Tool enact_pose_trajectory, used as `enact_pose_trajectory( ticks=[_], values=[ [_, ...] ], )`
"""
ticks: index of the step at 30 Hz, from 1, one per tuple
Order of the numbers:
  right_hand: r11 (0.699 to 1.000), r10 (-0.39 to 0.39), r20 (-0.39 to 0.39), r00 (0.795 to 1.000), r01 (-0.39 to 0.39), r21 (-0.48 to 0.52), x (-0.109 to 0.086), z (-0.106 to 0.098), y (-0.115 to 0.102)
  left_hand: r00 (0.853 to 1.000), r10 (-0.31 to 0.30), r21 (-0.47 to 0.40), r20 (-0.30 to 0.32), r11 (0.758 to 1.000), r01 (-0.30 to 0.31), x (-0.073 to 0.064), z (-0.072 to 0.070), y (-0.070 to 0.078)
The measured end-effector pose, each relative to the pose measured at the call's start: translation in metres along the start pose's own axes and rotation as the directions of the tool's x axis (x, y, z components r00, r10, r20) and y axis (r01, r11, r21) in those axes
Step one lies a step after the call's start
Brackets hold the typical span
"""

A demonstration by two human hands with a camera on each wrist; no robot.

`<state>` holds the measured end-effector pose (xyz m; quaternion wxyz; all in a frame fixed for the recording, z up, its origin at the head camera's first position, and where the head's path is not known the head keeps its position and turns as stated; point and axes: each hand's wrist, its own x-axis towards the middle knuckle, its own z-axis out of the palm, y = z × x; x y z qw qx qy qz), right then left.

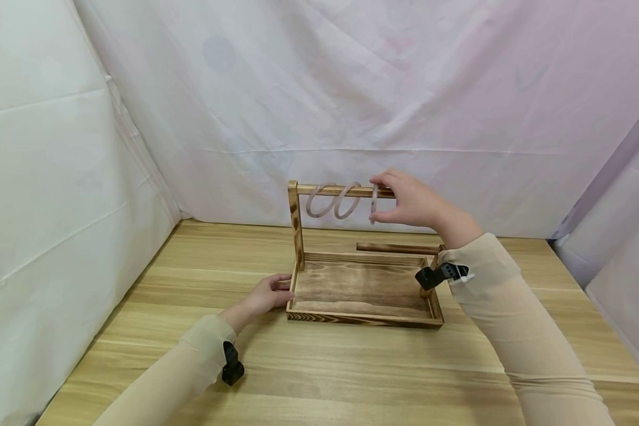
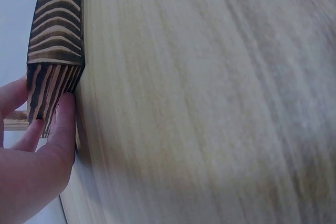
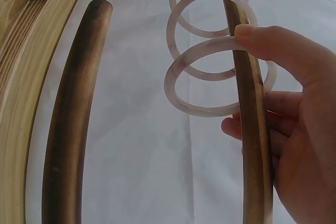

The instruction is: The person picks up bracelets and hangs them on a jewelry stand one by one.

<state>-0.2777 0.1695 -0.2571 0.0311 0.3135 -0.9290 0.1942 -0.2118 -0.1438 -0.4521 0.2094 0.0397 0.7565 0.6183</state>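
A brown wooden bangle stand (image 1: 297,225) has a tray base (image 1: 364,321), a high crossbar (image 1: 319,190) and a lower bar (image 1: 399,248). My left hand (image 1: 266,294) holds the tray's left wall near the front corner, its fingers at the wood in the left wrist view. Up at the crossbar, my right hand (image 1: 412,198) pinches a pale translucent bangle (image 3: 197,51) between thumb and fingers. That bangle encircles the bar. Two more pale bangles, one in the middle (image 1: 338,208) and one farther left (image 1: 310,206), hang from the same bar.
The stand is on a light wood-grain table (image 1: 319,373). White cloth hangs behind (image 1: 255,118) and at the left side (image 1: 48,177). The lower bar's free end points left, beneath the right hand. Each wrist carries a black camera.
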Motion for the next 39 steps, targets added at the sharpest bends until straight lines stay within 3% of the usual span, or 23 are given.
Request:
enact_pose_trajectory(
  ticks=[13, 21, 31, 35, 39],
  values=[
    [1.000, -0.001, 0.005, 1.000, 0.002, -0.010, 0.001, -0.001, 0.002, 1.000, -0.010, 0.006, -0.019, 1.000, 0.010, 0.003, 0.000, -0.001],
    [0.998, 0.052, 0.006, 0.999, -0.052, -0.022, -0.003, 0.000, 0.006, 1.000, -0.020, -0.002, -0.021, 1.000, 0.020, 0.003, 0.001, 0.000],
    [0.996, 0.027, -0.096, 0.995, -0.035, -0.087, -0.012, 0.003, 0.013, 0.999, -0.019, 0.027, -0.030, 0.999, 0.020, 0.000, 0.000, 0.001],
    [0.993, 0.053, -0.121, 0.991, -0.065, -0.102, -0.019, 0.002, 0.015, 0.999, 0.004, 0.102, -0.038, 0.995, 0.000, -0.001, -0.003, 0.000],
    [0.989, 0.098, -0.141, 0.985, -0.113, -0.100, -0.029, 0.002, 0.019, 0.996, 0.029, 0.187, -0.089, 0.982, -0.012, -0.002, -0.008, 0.005]
  ],
)
